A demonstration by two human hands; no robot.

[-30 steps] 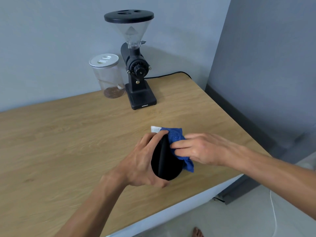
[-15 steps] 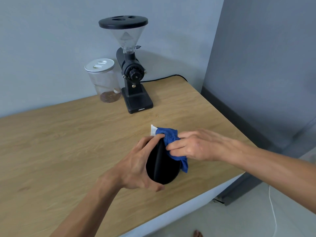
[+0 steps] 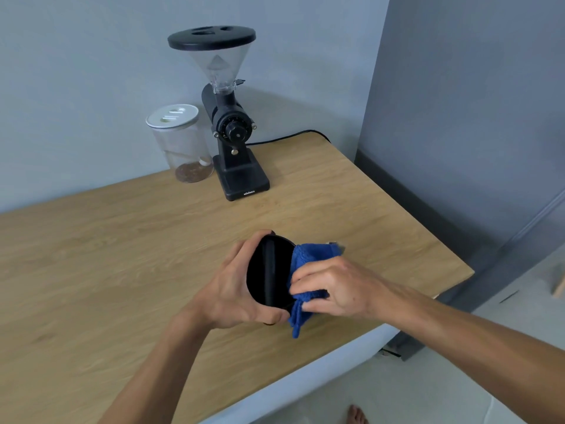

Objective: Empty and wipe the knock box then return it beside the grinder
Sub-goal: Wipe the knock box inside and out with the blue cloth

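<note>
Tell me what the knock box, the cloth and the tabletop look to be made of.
Knock box: matte black, probably plastic or coated metal; smooth, hardly any glare, so the look leaves it open. Blue cloth: soft looped weave, likely microfibre, hanging in limp folds from the right hand. Tabletop: light wood grain with satin sheen, solid or laminate unclear.

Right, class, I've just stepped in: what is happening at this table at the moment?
A person is wiping a black knock box over a wooden table. The left hand grips the box, tipped on its side so its open mouth with the bar across faces the camera. The right hand presses a blue cloth against the box's right side. The grinder stands at the back of the table with a clear jar to its left; the box has not yet gone back beside it.
</note>
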